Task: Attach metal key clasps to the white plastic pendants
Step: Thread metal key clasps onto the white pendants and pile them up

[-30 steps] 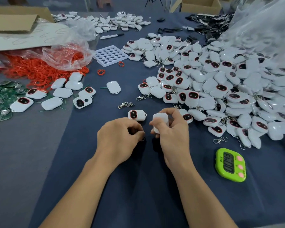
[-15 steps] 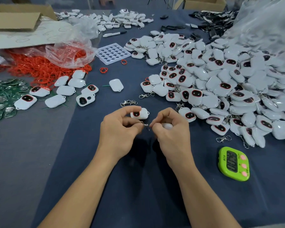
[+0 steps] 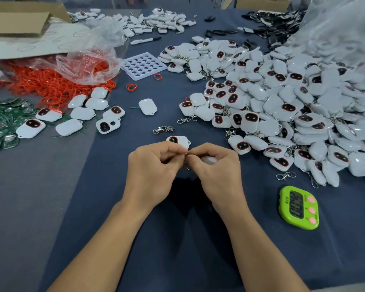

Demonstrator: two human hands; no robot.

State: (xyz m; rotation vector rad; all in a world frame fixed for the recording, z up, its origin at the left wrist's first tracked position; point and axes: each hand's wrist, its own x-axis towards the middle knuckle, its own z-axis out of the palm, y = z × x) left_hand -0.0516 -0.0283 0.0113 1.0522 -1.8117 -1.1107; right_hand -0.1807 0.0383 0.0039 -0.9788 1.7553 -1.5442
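Observation:
My left hand (image 3: 154, 171) and my right hand (image 3: 215, 171) meet fingertip to fingertip over the blue cloth. Between them they pinch a small metal key clasp (image 3: 185, 153); most of it is hidden by the fingers. A white plastic pendant (image 3: 208, 159) sits tucked under the fingers of my right hand. Another pendant (image 3: 178, 141) with a dark oval face lies on the cloth just beyond my fingers. A loose clasp (image 3: 163, 129) lies farther back, and another loose clasp (image 3: 285, 175) lies to the right.
A big heap of white pendants (image 3: 282, 106) fills the right side. A green timer (image 3: 299, 207) lies at the right front. A few pendants (image 3: 80, 116), red rings (image 3: 51, 85), green circuit boards (image 3: 0, 123) and a white holed tray (image 3: 143, 65) lie left and behind.
My right hand has turned the pendant down under its fingers. Both hands have come together at the fingertips on the clasp.

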